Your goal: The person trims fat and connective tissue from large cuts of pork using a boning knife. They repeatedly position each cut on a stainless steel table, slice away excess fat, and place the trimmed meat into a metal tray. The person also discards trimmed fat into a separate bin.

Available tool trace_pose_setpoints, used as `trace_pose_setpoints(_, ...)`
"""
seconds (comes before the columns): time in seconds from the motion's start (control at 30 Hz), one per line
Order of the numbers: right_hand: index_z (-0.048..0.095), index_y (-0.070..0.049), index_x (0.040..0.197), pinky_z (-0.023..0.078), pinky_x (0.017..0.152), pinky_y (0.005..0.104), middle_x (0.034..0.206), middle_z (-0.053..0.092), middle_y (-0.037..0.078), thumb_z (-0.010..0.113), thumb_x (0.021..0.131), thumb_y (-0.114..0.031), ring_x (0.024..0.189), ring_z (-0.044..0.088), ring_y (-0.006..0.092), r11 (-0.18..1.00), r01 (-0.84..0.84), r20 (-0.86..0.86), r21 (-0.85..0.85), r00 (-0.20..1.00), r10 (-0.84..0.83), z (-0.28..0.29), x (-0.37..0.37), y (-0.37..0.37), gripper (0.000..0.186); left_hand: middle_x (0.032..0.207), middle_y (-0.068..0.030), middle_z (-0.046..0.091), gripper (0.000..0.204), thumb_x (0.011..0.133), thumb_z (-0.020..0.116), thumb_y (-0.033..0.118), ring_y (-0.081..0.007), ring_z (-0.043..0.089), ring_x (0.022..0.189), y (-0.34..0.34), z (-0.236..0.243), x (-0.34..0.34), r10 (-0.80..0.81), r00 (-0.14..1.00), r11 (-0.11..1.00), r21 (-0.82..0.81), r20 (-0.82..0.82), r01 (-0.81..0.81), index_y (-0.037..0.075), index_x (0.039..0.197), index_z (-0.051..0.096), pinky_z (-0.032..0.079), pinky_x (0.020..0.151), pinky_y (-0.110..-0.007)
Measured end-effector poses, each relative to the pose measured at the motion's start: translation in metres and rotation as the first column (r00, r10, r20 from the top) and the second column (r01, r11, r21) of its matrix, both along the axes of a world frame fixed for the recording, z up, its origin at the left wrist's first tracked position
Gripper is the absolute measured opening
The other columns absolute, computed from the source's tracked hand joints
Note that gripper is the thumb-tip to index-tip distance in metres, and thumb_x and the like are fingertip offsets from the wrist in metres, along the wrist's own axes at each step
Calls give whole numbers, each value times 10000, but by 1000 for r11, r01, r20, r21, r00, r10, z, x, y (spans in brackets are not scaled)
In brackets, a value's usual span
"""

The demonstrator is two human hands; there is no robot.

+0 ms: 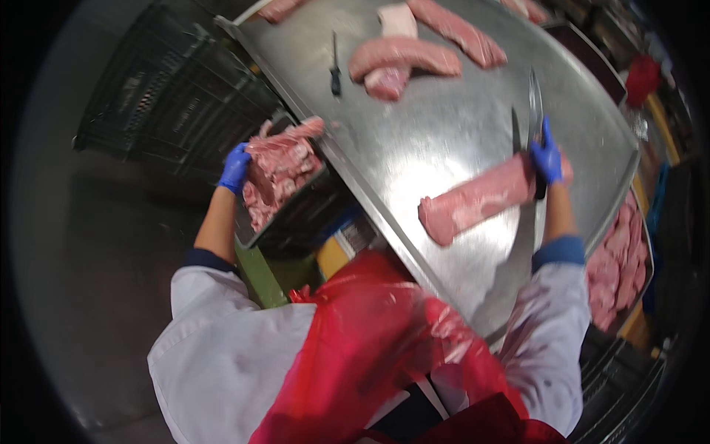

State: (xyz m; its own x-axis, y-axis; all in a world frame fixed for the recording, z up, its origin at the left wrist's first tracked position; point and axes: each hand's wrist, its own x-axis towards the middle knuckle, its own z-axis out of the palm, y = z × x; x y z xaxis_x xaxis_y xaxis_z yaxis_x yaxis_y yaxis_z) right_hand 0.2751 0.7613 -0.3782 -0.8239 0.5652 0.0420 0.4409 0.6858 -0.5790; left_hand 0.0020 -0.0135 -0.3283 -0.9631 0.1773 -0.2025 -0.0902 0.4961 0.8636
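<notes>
My right hand [546,160], in a blue glove, is closed around the dark handle of a long knife [535,103], whose blade points away from me. It is over the far right end of a pork loin [473,203] on the metal table [399,140]. On the left, my left hand [235,169], gloved too, is at the edge of a dark crate [296,206] heaped with pink meat trimmings [285,166]. Its fingers touch the meat there, but their tips are hidden, so whether they grip a piece is unclear.
A sharpening steel [336,74] lies towards the far left of the table. Behind it, one loin piece [407,57] crosses another; a long loin [458,31] lies beside them. Dark crates [148,96] stand at the left. A bin of meat pieces [617,266] stands right of the table.
</notes>
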Motion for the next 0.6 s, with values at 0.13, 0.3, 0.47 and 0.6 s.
trace_pose_setpoints(0.13, 190, -243, 1599, 507, 963, 393, 1242, 659, 242, 594, 906, -189, 1128, 661, 356, 996, -84, -168, -15, 983, 80, -68, 8, 72, 805, 1014, -206, 679, 355, 821, 619, 183, -344, 664, 907, 17, -78, 16, -382, 924, 276, -956, -19, 95, -9, 1118, 653, 530, 840, -421)
trace_pose_setpoints(0.3, 174, -256, 1603, 506, 970, 380, 1247, 660, 226, 585, 905, -181, 1127, 666, 335, 991, 67, -157, -119, 984, -85, -77, 23, 63, 814, 1065, -248, 644, 411, 747, 654, 142, -431, 601, 1035, 274, -62, 160, -736, 474, 671, -615, -484, 414, 4, 1134, 650, 485, 940, -492)
trace_pose_setpoints(0.47, 168, -242, 1605, 531, 918, 368, 1170, 692, 203, 585, 911, -193, 1030, 701, 300, 971, 174, -161, -164, 966, -201, -78, 46, 57, 811, 1158, -223, 646, 439, 824, 674, 284, -393, 638, 1037, 426, -55, 241, -738, 620, 668, -419, -266, 615, 63, 1199, 618, 514, 919, -474)
trace_pose_setpoints(0.6, 190, -208, 1602, 545, 863, 360, 1093, 707, 183, 587, 918, -192, 938, 714, 273, 927, 255, -150, -273, 941, -303, -47, 58, 25, 791, 991, -208, 690, 304, 827, 661, 288, -388, 667, 899, 466, -73, 216, -778, 628, 588, -338, 12, 735, 66, 1034, 658, 531, 814, -469)
